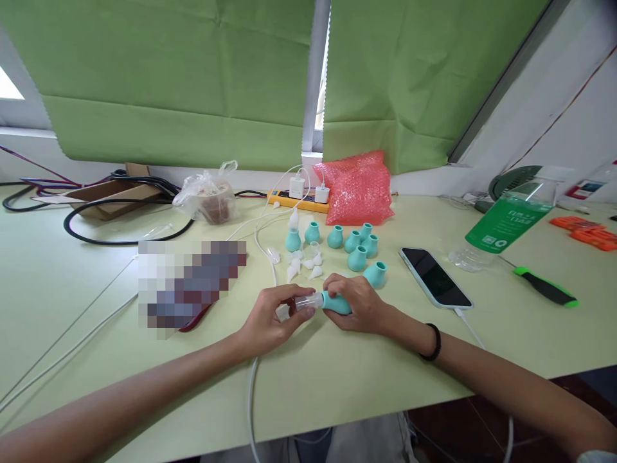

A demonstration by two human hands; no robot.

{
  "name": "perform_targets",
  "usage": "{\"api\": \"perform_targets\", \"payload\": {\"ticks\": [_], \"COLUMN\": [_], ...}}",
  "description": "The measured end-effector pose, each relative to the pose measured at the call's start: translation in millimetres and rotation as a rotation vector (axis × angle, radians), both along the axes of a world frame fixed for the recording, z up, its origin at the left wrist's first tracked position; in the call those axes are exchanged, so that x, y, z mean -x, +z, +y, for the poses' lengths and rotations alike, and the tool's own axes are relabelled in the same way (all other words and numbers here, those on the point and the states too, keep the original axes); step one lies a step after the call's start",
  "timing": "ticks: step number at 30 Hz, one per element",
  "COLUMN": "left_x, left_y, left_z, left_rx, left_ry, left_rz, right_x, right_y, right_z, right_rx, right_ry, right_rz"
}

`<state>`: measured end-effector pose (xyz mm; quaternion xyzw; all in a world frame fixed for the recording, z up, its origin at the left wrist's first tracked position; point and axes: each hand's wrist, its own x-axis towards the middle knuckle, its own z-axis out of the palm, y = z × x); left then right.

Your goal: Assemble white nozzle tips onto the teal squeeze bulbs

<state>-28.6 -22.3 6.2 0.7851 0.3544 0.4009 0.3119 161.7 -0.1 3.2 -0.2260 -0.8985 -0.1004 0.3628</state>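
My right hand (357,302) is closed round a teal rubber bulb (337,303), which lies on its side with its mouth toward the left. A clear plastic tube (309,301) sits at that mouth, pinched between the thumb and fingers of my left hand (274,318). How far the tube goes into the bulb I cannot tell. Just beyond my hands lie several small white pointed tips (315,272). Several more teal bulbs (357,258) stand behind them, and one bulb (293,240) carries a white tip on top.
A phone (436,278) on a cable and a green-labelled bottle (511,215) are at the right, near a green-black handled tool (544,287). Pink bubble wrap (359,190) and a yellow power strip (308,204) lie at the back. A blurred-out object (193,289) is at left.
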Motion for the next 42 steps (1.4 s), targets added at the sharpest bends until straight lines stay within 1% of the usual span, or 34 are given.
{"api": "perform_targets", "payload": {"ticks": [3,7,9,12,15,17,19,22,27,30,33,35,38,40,42], "left_x": [1,3,5,6,6,6,6,5,4,2,1,1,2,3,5], "left_y": [8.1,22.3,26.8,29.8,31.4,31.7,30.3,24.4,15.8,17.1,19.8,19.9,16.5,13.5,13.3], "left_z": [1,3,4,4,5,5,4,3,0,-1,-4,-6,-7,-5,0], "left_rx": [0.007,-0.035,-0.080,-0.123,-0.100,-0.083,-0.082,-0.176,-0.505,-0.664,-0.807,-0.884,-0.956,-0.931,-0.860], "left_ry": [-0.030,-0.080,-0.090,-0.114,-0.140,-0.149,-0.144,-0.127,-0.166,-0.194,-0.178,-0.173,-0.203,-0.211,-0.193], "left_rz": [0.026,0.163,0.225,0.295,0.343,0.347,0.333,0.312,0.334,0.440,0.570,0.619,0.639,0.607,0.492], "right_x": [0,0,0,1,2,2,3,4,7,6,5,4,5,6,8], "right_y": [1.2,4.1,5.2,6.3,7.0,7.2,7.0,7.1,10.4,12.7,14.1,14.9,16.1,17.2,18.5], "right_z": [0,-2,-2,-3,-5,-6,-7,-8,-9,-10,-11,-10,-11,-12,-13], "right_rx": [-0.031,-0.081,-0.094,-0.108,-0.140,-0.162,-0.142,-0.004,0.325,0.508,0.692,0.789,0.899,0.968,0.986], "right_ry": [-0.023,-0.033,-0.040,-0.053,-0.073,-0.080,-0.078,-0.038,0.039,0.077,0.109,0.131,0.154,0.163,0.153], "right_rz": [-0.007,-0.040,-0.058,-0.086,-0.124,-0.145,-0.138,-0.072,0.031,0.028,-0.028,-0.043,-0.030,-0.012,0.060]}}
